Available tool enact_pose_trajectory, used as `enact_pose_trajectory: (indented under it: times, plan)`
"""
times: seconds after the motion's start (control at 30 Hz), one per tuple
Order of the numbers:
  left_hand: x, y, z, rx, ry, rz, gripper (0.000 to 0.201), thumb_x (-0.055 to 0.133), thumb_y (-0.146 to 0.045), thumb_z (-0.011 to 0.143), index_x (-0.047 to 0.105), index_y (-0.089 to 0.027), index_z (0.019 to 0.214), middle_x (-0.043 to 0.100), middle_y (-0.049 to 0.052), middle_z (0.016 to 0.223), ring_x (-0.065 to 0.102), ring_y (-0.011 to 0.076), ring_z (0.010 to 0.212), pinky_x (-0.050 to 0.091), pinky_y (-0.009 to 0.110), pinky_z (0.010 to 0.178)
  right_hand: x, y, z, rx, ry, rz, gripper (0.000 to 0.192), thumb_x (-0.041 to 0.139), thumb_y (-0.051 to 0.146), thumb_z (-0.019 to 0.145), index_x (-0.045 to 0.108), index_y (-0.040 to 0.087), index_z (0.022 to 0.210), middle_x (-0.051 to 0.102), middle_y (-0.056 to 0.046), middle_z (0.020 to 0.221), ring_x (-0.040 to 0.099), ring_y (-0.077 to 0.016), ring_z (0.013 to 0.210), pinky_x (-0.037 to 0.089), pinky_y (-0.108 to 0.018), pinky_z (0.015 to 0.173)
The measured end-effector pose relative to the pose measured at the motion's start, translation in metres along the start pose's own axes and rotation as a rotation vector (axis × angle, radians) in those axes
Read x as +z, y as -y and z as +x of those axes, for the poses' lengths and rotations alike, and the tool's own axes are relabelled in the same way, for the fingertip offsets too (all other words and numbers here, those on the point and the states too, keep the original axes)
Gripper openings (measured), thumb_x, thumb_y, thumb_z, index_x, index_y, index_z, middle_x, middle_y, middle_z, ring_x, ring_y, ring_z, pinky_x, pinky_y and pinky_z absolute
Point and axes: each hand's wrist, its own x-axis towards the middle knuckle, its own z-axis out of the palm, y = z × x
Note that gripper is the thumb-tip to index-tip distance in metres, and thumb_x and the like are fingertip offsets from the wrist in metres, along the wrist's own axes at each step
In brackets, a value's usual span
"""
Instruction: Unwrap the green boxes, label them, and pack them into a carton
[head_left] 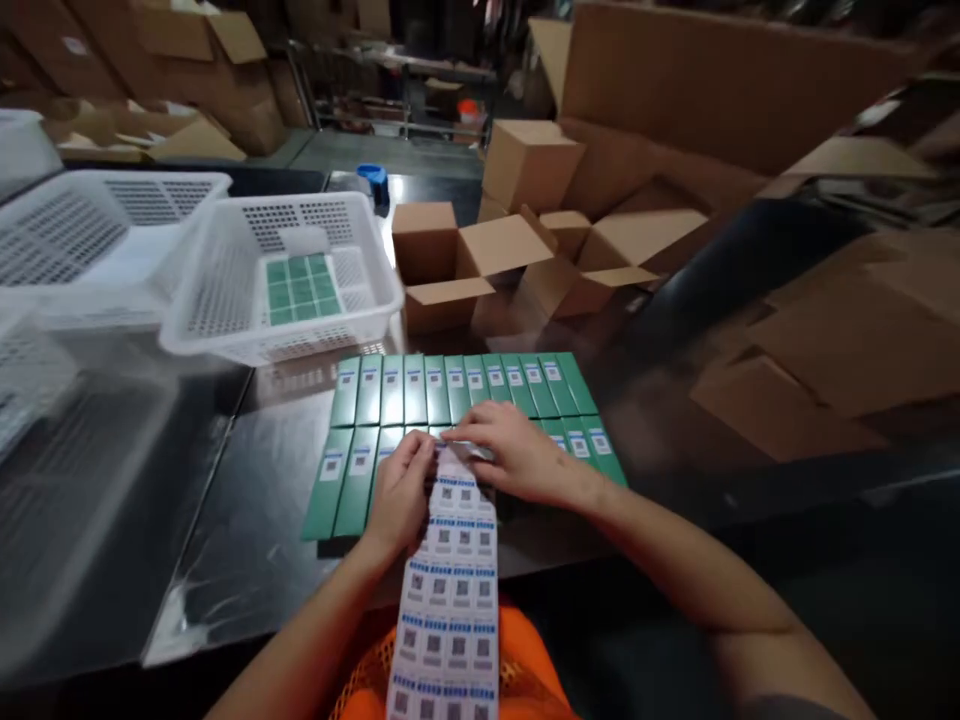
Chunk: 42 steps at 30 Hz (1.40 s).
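A long strip of QR-code stickers hangs from my hands down over my lap. My left hand pinches its upper left edge between thumb and fingers. At the strip's top end my right hand has its fingers bent over the sheet, thumb and fingertips close together; what they grip there is too small to make out. Beneath and behind both hands lie two rows of narrow green boxes on the dark table. Most of these boxes carry a white sticker with a QR code, while the back row's far right box shows none.
Behind the boxes on the left stands a white plastic basket with green boxes inside, beside another white basket. Open cardboard cartons crowd the back and right. A blue tape dispenser-like object sits at the far edge.
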Motion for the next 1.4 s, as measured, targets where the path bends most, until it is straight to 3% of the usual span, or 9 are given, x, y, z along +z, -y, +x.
enact_pose_trajectory:
  times: [0.2, 0.3, 0.47, 0.63, 0.7, 0.8, 0.9, 1.1, 1.4]
  plan:
    - [0.001, 0.004, 0.000, -0.038, -0.003, -0.097, 0.036, 0.067, -0.055, 0.085, 0.058, -0.020, 0.078, 0.058, -0.002, 0.068, 0.053, 0.0149, 0.064, 0.042, 0.023, 0.059, 0.021, 0.018, -0.013, -0.036, -0.222, -0.279, 0.030, 0.052, 0.027, 0.097, 0.070, 0.023, 0.120, 0.075, -0.006, 0.092, 0.066, -0.0224, 0.085, 0.046, -0.041, 0.077]
    - [0.000, 0.001, 0.001, 0.042, 0.007, -0.078, 0.038, 0.065, -0.057, 0.084, 0.062, -0.020, 0.077, 0.063, 0.001, 0.072, 0.055, 0.0168, 0.067, 0.046, 0.026, 0.064, 0.037, 0.014, -0.018, -0.048, -0.312, -0.318, 0.036, 0.050, 0.032, 0.093, 0.070, 0.041, 0.122, 0.078, 0.000, 0.105, 0.070, -0.0241, 0.088, 0.052, -0.045, 0.075]
    - [0.000, -0.006, -0.002, 0.012, -0.020, -0.029, 0.042, 0.069, -0.061, 0.078, 0.064, -0.020, 0.074, 0.060, 0.000, 0.067, 0.052, 0.0163, 0.061, 0.043, 0.025, 0.056, 0.042, 0.014, -0.024, -0.088, -0.259, -0.118, 0.024, 0.056, 0.052, 0.088, 0.074, 0.054, 0.103, 0.073, 0.011, 0.121, 0.068, -0.0265, 0.111, 0.054, -0.052, 0.091]
    - [-0.006, 0.001, -0.002, -0.057, -0.044, 0.041, 0.047, 0.070, -0.065, 0.076, 0.060, -0.019, 0.075, 0.051, -0.004, 0.061, 0.043, 0.0120, 0.054, 0.036, 0.022, 0.049, -0.001, 0.015, -0.036, 0.056, -0.450, 0.423, 0.010, 0.065, 0.039, 0.088, 0.073, 0.038, 0.082, 0.075, 0.007, 0.101, 0.069, -0.0206, 0.103, 0.055, -0.043, 0.098]
    - [-0.008, 0.005, -0.002, -0.056, -0.048, 0.087, 0.046, 0.066, -0.065, 0.080, 0.059, -0.020, 0.077, 0.050, -0.004, 0.060, 0.043, 0.0120, 0.053, 0.035, 0.022, 0.049, -0.030, -0.009, -0.041, 0.229, -0.642, 0.575, 0.005, 0.068, 0.033, 0.086, 0.071, 0.030, 0.083, 0.075, 0.003, 0.090, 0.071, -0.0197, 0.092, 0.057, -0.039, 0.090]
    - [-0.009, 0.008, -0.003, 0.003, -0.044, 0.232, 0.044, 0.059, -0.064, 0.086, 0.060, -0.021, 0.078, 0.050, -0.004, 0.059, 0.044, 0.0134, 0.054, 0.035, 0.023, 0.049, -0.072, -0.067, -0.047, 0.441, -0.727, 0.579, 0.014, 0.073, 0.030, 0.081, 0.068, 0.021, 0.089, 0.073, -0.002, 0.082, 0.069, -0.0177, 0.079, 0.057, -0.033, 0.079]
    - [-0.007, 0.005, -0.004, 0.107, -0.036, 0.375, 0.042, 0.054, -0.061, 0.089, 0.062, -0.021, 0.077, 0.056, -0.002, 0.062, 0.050, 0.0158, 0.058, 0.038, 0.025, 0.053, -0.096, -0.119, -0.049, 0.793, -0.607, 0.576, 0.024, 0.081, 0.018, 0.072, 0.069, 0.016, 0.092, 0.065, 0.002, 0.064, 0.059, -0.0128, 0.060, 0.051, -0.025, 0.061]
    - [-0.005, 0.000, -0.006, 0.170, -0.023, 0.450, 0.041, 0.050, -0.058, 0.092, 0.064, -0.021, 0.078, 0.061, 0.000, 0.064, 0.054, 0.0176, 0.061, 0.039, 0.027, 0.057, -0.098, -0.153, -0.046, 0.966, -0.388, 0.613, 0.085, 0.082, 0.003, 0.068, 0.044, 0.014, 0.143, 0.066, 0.004, 0.058, 0.059, -0.0145, 0.052, 0.050, -0.023, 0.051]
    - [-0.004, 0.000, -0.005, 0.165, -0.018, 0.457, 0.040, 0.051, -0.056, 0.092, 0.063, -0.021, 0.078, 0.060, -0.001, 0.064, 0.053, 0.0169, 0.060, 0.038, 0.026, 0.057, -0.098, -0.155, -0.040, 1.052, -0.282, 0.551, 0.074, 0.085, 0.007, 0.071, 0.044, 0.018, 0.131, 0.068, 0.004, 0.066, 0.064, -0.0139, 0.060, 0.053, -0.021, 0.055]
